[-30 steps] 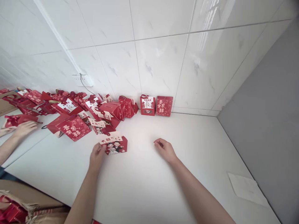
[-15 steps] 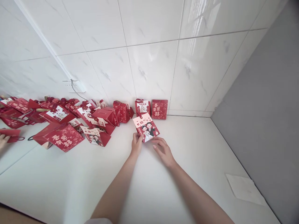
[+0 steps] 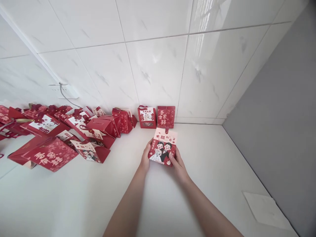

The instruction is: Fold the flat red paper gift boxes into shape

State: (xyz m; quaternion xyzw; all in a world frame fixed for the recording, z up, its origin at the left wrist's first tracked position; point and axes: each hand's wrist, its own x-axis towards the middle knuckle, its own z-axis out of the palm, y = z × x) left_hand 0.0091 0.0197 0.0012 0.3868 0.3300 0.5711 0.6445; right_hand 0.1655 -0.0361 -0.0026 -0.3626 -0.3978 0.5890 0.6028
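Between both hands I hold a small red gift box (image 3: 161,149) with a cartoon bride and groom on its front, a pale top flap and a dark red ribbon. My left hand (image 3: 146,154) is closed on its left side, fingers partly behind it. On the right side, my right hand (image 3: 179,164) grips the lower corner, thumb on the front. Just behind stand two more boxes against the wall: a red box with a white label (image 3: 147,117) and a plain red box with pale lettering (image 3: 166,116).
A crowd of red gift boxes (image 3: 55,153) covers the left of the white table (image 3: 118,200). One box with a couple picture (image 3: 90,152) lies tilted at its near edge. A cable runs from the wall socket (image 3: 64,91). A grey panel (image 3: 276,125) bounds the right.
My right hand has closed on the box's right side. The box has come nearer and turned more upright, facing me. My view has shifted right; the other person's hand has left it.
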